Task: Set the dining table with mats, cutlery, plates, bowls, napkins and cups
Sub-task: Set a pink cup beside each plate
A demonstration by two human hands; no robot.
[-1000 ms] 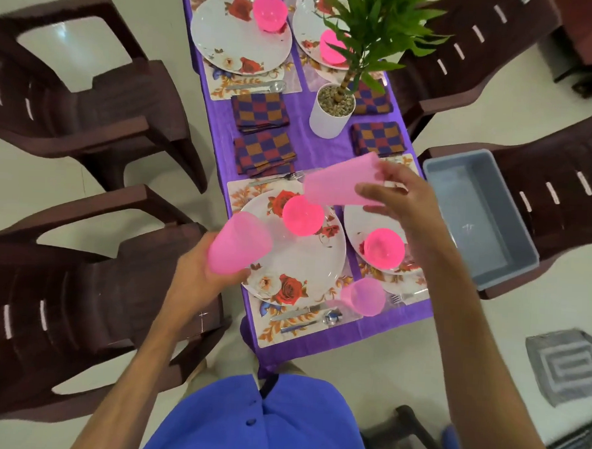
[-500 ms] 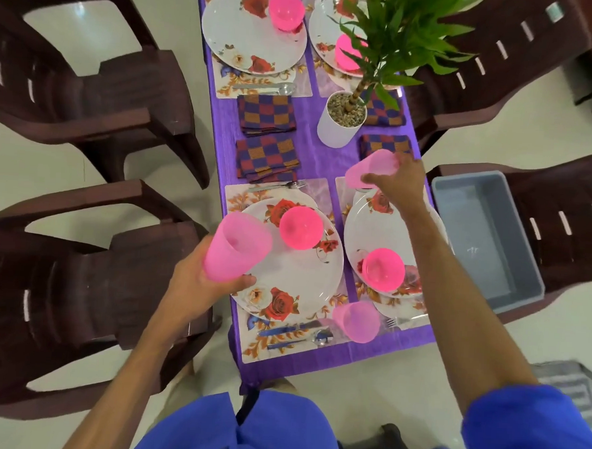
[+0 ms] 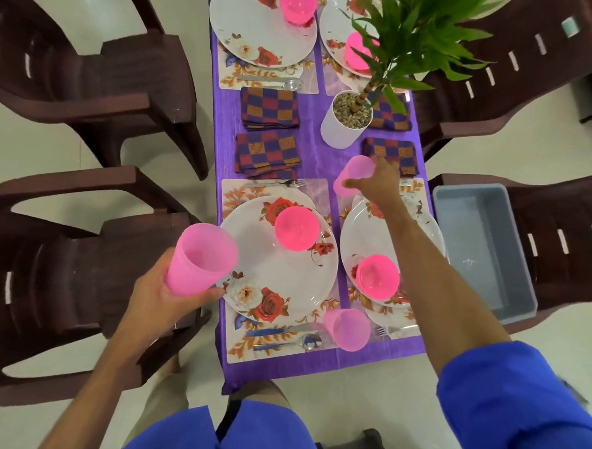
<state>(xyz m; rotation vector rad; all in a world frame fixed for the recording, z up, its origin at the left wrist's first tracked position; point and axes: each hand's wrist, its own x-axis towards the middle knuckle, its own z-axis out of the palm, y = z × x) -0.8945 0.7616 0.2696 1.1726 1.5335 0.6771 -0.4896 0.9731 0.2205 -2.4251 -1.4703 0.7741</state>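
Gripping a pink cup (image 3: 200, 258) w/ fingers curled round its lower half, the left hand (image 3: 167, 298) holds it mouth-up at centre-left of frame, over the table's left edge and just beside the near-left plate (image 3: 278, 278). Right hand (image 3: 375, 184) reaches to centre-right, fingers & thumb wrapped round a second pink cup (image 3: 354, 174), tilted, at the top edge of the near-right mat (image 3: 414, 189), just below a checked napkin (image 3: 394, 154); can't tell if the cup touches the table.

A third pink cup (image 3: 349, 328) stands at lower centre, between the two near settings, next to a spoon (image 3: 302, 343) and knife (image 3: 275, 330) on the near-left mat (image 3: 233, 344). Each near plate carries a pink bowl: one (image 3: 297, 228) on the left plate, one (image 3: 377, 277) on the right plate (image 3: 362, 241). A fork (image 3: 276, 183) lies along the top of the near-left mat.

Two more checked napkins (image 3: 270, 108) (image 3: 267, 150) sit at centre, left of a white plant pot (image 3: 346, 122) w/ pebbles. Top of frame: two more floral plates w/ pink bowls (image 3: 297, 3), the right one partly hidden by leaves. Purple tablecloth (image 3: 326, 150) covers the table. Grey bin (image 3: 482, 247) sits on a brown chair (image 3: 568, 238) at right; more brown chairs at left.
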